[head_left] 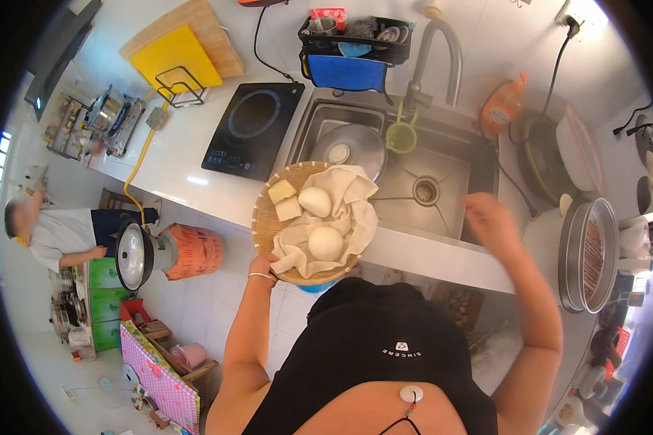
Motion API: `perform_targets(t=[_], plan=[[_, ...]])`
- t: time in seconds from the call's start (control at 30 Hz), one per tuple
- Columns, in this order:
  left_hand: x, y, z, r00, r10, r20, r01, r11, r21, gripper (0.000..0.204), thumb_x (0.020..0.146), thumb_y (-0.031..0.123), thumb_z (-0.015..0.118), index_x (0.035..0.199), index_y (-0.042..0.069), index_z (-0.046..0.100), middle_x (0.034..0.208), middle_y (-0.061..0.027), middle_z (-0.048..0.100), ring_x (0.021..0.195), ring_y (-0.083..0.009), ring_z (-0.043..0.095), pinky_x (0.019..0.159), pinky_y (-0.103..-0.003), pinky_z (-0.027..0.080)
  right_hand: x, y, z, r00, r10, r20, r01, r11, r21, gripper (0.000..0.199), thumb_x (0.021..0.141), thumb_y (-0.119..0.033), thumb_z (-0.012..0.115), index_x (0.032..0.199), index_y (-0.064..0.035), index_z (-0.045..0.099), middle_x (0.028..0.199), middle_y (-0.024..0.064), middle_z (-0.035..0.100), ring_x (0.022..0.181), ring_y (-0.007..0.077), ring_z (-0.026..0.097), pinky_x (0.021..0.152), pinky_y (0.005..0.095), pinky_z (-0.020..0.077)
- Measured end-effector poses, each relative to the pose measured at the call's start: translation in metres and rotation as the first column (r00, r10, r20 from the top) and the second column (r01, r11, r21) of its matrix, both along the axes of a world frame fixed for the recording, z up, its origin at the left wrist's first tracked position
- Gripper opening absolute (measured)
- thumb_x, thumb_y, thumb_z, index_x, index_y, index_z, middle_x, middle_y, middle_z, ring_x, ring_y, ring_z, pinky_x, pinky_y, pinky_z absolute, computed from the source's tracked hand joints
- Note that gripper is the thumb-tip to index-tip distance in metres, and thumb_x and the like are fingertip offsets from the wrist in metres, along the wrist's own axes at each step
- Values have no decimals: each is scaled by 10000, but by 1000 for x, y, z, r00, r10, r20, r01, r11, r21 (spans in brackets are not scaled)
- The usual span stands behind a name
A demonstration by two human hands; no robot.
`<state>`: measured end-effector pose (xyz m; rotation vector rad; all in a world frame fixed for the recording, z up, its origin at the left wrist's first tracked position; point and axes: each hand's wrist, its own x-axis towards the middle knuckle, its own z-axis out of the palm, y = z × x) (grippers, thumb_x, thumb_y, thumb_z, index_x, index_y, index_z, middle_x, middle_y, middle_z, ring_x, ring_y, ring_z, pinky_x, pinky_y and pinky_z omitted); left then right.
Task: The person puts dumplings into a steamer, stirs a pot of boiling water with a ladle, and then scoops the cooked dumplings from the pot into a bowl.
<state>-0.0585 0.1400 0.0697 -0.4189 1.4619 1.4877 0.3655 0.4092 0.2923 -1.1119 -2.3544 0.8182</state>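
Gripping a woven basket [268, 230] by its near left rim, a person's left hand [263, 266] supports it at the counter's front edge, between the near right corner of a black cooktop [243, 141] and the near left corner of a steel sink [448, 181]. Inside, two pale yellow blocks [283, 191] sit toward the far left rim, while a round white piece [315, 201] lies just beside them and a second round white piece [326, 243] rests nearer the front; an off-white cloth [360, 217] lies around them and spreads over the right rim. The bare right hand [492, 221], blurred, is raised above the sink's near right corner, well apart from the basket; whether its fingers are clenched or released cannot be told. A round metal lid [363, 145] lies in the sink's left part, and a green strainer [401, 138] hangs below the faucet [453, 65] at the back edge. An orange bottle [502, 107] stands near the far right corner, and at left, across the room, is another person [58, 235].
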Motion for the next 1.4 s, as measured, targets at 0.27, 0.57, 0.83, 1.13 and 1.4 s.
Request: perform_targets(t=[0.27, 0.57, 0.83, 1.13, 1.4], plan=[[47, 34, 63, 969, -212, -126, 240, 930, 279, 666, 557, -122, 419, 1218, -52, 459, 1131, -174, 573, 997, -341, 602, 840, -423, 525, -152, -11, -58, 959, 279, -50, -275, 959, 65, 298, 795, -31, 528, 1083, -48, 601, 1069, 170, 597, 950, 323, 582, 811, 392, 478], [134, 112, 110, 826, -536, -174, 562, 759, 328, 660, 556, -114, 425, 1214, -75, 452, 1120, -183, 576, 1005, -343, 598, 856, -407, 510, -52, 37, -75, 972, 136, 194, -113, 986, -123, 576, 593, -281, 762, 1088, -52, 577, 1102, 160, 588, 1057, 306, 544, 892, 367, 441], [208, 177, 157, 583, -808, -87, 720, 464, 515, 621, 611, -57, 476, 1231, -29, 461, 1129, -170, 584, 992, -340, 610, 840, -446, 529, 47, -7, 21, 973, -223, 61, 231, 943, -239, 638, 588, -120, 741, 1169, -48, 487, 1108, 157, 563, 1056, 304, 535, 908, 360, 434], [264, 197, 173, 520, -843, -138, 775, 398, 492, 625, 612, -54, 498, 1236, -36, 451, 1131, -163, 579, 1017, -330, 599, 855, -428, 526, 249, 25, 136, 636, -770, 48, 729, 620, 291, 643, 577, -187, 756, 1162, -75, 511, 1121, 181, 552, 1042, 332, 546, 881, 401, 448], [283, 190, 185, 563, -820, -105, 763, 467, 446, 620, 607, -109, 476, 1224, -60, 461, 1149, -165, 575, 1038, -315, 591, 903, -401, 498, 316, 80, 37, 434, -776, 457, 574, 629, 524, 491, 649, -220, 758, 1081, -85, 566, 1115, 162, 539, 1067, 356, 509, 861, 453, 466]])
